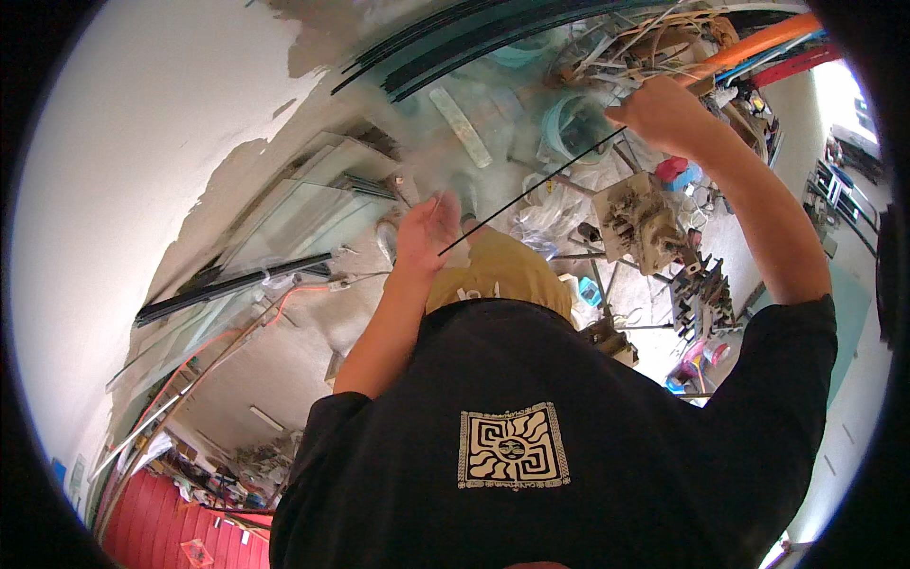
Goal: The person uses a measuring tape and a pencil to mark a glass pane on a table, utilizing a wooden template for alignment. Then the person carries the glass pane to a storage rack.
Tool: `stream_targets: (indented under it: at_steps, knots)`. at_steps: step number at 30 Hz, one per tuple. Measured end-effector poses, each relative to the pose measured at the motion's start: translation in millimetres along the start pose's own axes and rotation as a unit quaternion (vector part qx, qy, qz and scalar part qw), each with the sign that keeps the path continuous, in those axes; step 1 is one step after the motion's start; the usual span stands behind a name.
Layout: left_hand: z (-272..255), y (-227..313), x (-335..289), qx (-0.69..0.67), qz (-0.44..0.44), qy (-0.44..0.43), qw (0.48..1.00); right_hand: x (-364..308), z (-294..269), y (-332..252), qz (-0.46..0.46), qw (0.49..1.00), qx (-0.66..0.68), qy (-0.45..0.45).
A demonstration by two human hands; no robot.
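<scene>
The thin black strip (531, 194) runs straight and taut on a diagonal between your two hands — dark, narrow, uniform along its visible length, with no bend or kink showing. It hangs in the air above the cluttered floor, its lower end at your left hand (427, 226) and its upper end at your right hand (664, 116).

Your left hand is partly open, fingers loosely curled with the palm turned toward the strip; the strip's end meets the fingers, but whether it is pinched there cannot be told, as the hand is blurred. Your right hand is raised higher and clenched about the strip's upper end.

Below the strip lies a beige machine block (640, 223) with dark fittings, and just beside it a small red box (671, 169). A teal ring-shaped container (569, 123) sits near your right hand. Stacked glass sheets (284, 223) lean at the left, edged by a dark bar (232, 284). A bundle of long black strips (455, 43) curves across the top — well apart from the one you hold. An orange pipe (758, 43) crosses at upper right.
</scene>
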State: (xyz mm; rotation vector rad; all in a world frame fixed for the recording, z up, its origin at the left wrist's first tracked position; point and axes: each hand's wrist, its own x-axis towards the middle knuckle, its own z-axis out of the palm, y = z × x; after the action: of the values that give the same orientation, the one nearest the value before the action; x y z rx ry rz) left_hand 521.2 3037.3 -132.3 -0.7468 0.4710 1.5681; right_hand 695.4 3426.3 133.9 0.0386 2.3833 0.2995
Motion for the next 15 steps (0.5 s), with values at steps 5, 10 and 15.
stream_targets:
  at_steps: [5,10,15]
  knots:
    - [41.9,-13.4,45.9,-0.009,0.013,0.094,0.995,12.3,42.7,37.0,-0.002,0.999,-0.001,0.034]
    - [58.7,-21.0,83.0,-0.003,0.038,0.128,0.991,28.5,65.1,61.6,-0.009,1.0,-0.008,-0.026]
    - [30.8,-28.1,107.4,0.159,0.13,0.038,0.978,41.6,80.7,72.6,-0.002,1.0,0.007,-0.014]
